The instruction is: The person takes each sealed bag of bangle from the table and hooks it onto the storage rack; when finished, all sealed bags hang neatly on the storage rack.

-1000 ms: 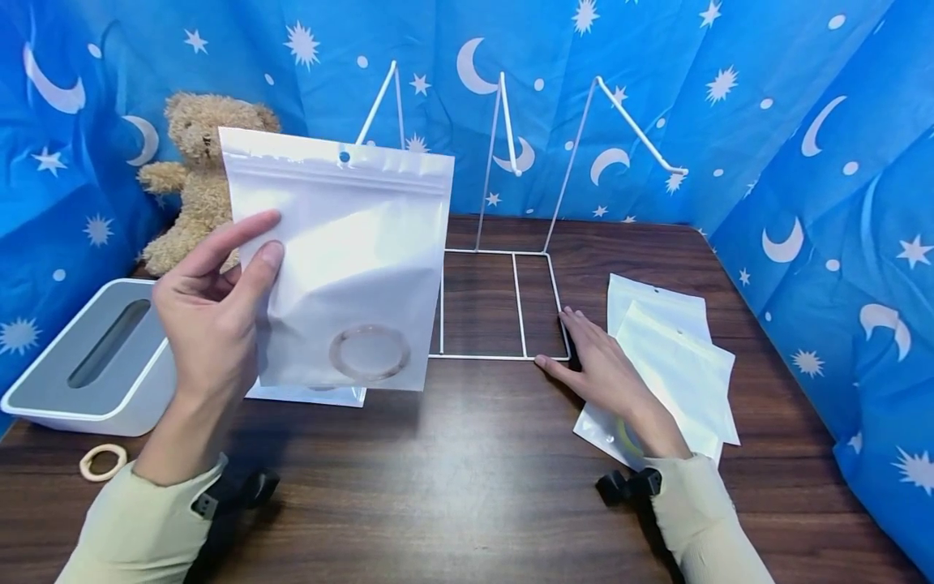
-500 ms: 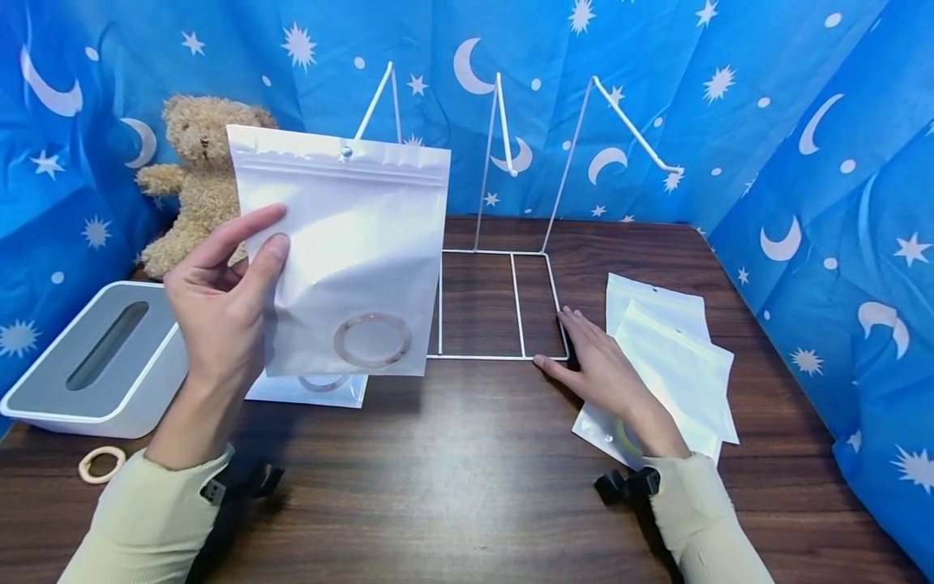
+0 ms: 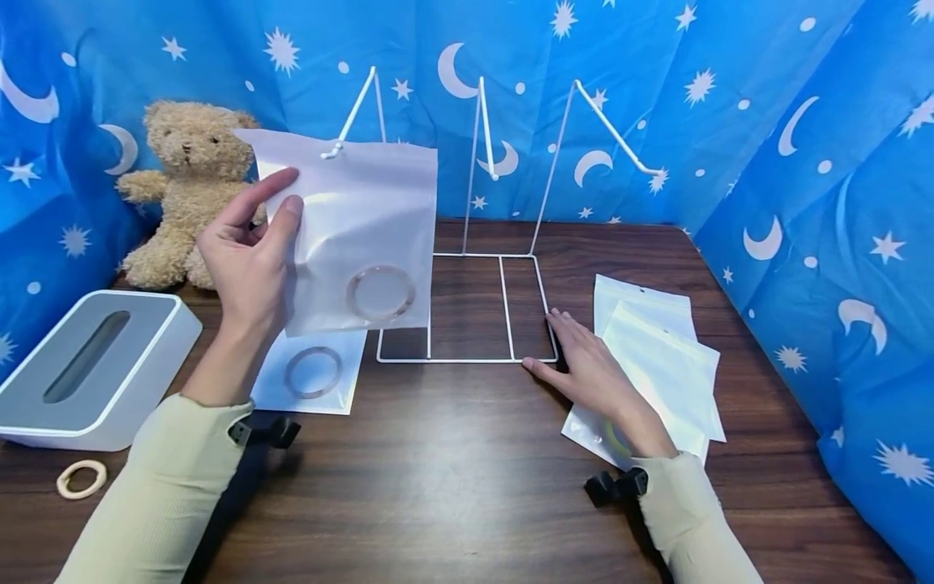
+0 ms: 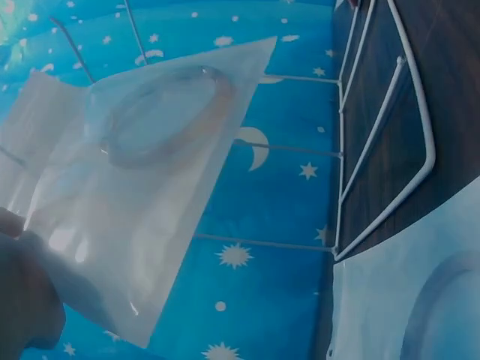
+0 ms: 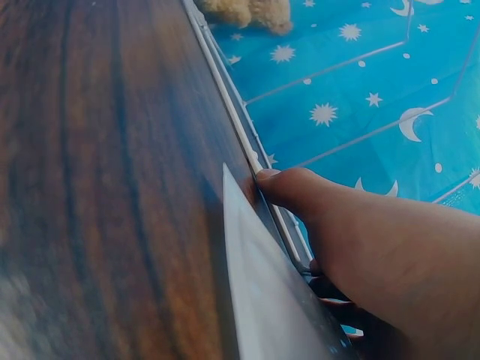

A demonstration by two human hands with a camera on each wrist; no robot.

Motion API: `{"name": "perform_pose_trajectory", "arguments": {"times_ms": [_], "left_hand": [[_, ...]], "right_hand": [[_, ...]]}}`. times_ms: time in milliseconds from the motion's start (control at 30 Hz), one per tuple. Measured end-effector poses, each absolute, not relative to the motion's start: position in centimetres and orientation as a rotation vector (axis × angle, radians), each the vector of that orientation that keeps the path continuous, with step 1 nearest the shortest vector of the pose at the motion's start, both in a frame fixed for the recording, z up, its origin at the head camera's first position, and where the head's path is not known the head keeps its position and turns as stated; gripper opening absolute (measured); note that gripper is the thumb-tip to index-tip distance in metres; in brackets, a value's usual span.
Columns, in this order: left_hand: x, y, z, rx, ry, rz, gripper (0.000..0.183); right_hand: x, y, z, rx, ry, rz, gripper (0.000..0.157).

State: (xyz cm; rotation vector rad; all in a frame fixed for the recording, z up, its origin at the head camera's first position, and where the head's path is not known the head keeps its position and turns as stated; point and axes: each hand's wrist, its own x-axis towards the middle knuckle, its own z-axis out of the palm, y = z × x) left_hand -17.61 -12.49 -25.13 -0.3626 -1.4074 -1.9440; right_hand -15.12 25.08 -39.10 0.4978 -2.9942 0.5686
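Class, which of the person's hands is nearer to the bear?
Left. The left hand, pinching a bag, is in front of the bear; the right hand is farther off, at the front right corner of the rack.

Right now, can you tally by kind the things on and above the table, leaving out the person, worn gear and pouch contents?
White zip pouches: 4 visible
White wire rack: 1
Teddy bear: 1
Slotted tissue box: 1
Loose beige ring: 1
Total: 8 visible
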Motion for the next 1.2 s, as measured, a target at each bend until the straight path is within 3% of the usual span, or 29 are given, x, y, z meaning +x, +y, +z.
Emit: {"name": "perform_pose_trajectory", "arguments": {"times_ms": [700,967,1200], "left_hand": [[-24.4,-11.9,-24.3,-0.187,-1.555,-1.850,0.030],[-25.0,-12.8,-25.4,-0.348,-1.716,-1.846,0.037],[-24.0,-12.4,-25.6,-0.506,-1.904,-1.540,0.043]], "right_hand": [[-15.1,24.0,-39.1,0.506,-2.995,0.581,0.089],[-15.1,24.5,-38.9,0.501,-2.992,0.571,0.089],[-15.1,25.1,-39.0,0.482,-3.000,0.564,0.089]]}}
